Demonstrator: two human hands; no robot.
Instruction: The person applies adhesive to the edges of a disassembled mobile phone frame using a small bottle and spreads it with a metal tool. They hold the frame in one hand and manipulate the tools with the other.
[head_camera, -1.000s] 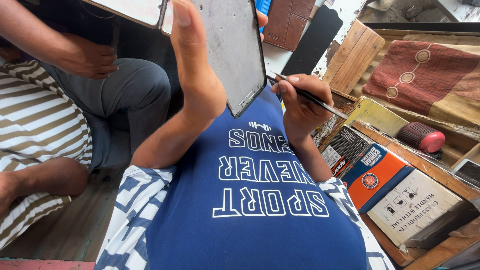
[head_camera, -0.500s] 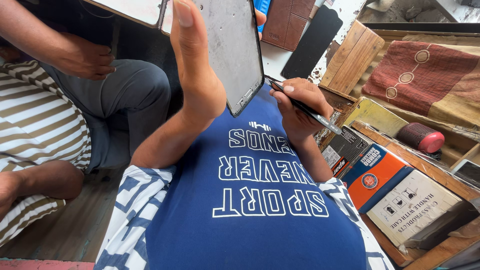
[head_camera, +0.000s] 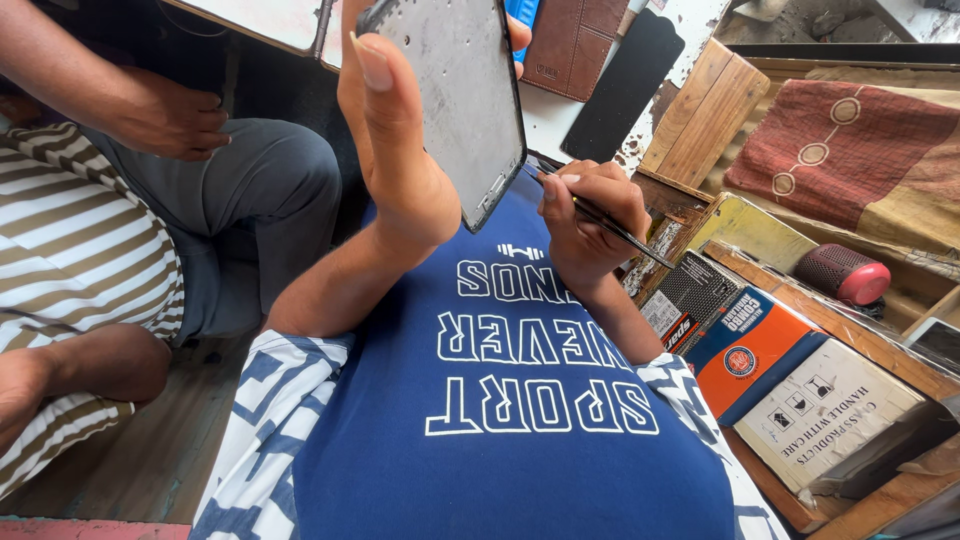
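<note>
Just above the wearer's chest, the left hand (head_camera: 395, 150) grips a flat grey phone back panel (head_camera: 450, 95) upright — thumb along its near edge, fingertips curling round the far side. Right of it, the right hand (head_camera: 580, 225) is clenched in a pen grip on thin dark tweezers (head_camera: 610, 222), their tip touching the panel's lower right edge. Further right of that hand lie an orange-and-white box (head_camera: 790, 380) and a red-capped cylinder (head_camera: 845, 275). Left of the left hand, another person's hand (head_camera: 165, 120) rests on a grey-trousered knee (head_camera: 270, 180).
</note>
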